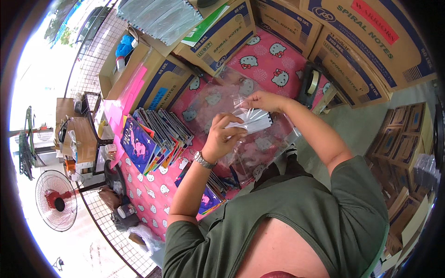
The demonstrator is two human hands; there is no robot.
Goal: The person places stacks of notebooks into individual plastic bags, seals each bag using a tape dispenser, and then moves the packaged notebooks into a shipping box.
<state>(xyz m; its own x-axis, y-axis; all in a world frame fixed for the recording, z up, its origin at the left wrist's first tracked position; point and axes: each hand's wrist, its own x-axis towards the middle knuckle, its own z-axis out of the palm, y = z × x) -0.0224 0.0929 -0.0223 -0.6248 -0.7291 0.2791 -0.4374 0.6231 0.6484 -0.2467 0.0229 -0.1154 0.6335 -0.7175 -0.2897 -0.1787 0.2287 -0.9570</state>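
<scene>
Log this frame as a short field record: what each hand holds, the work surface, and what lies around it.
left hand: wears a wristwatch, grips a white spiral-bound pad
right hand: pinches the edge of a clear plastic bag over the pad
surface: pink cartoon-cat cloth
left of hands: fanned row of spiral notebooks
behind: stacked cardboard boxes; black tape dispenser
far left: red standing fan
</scene>
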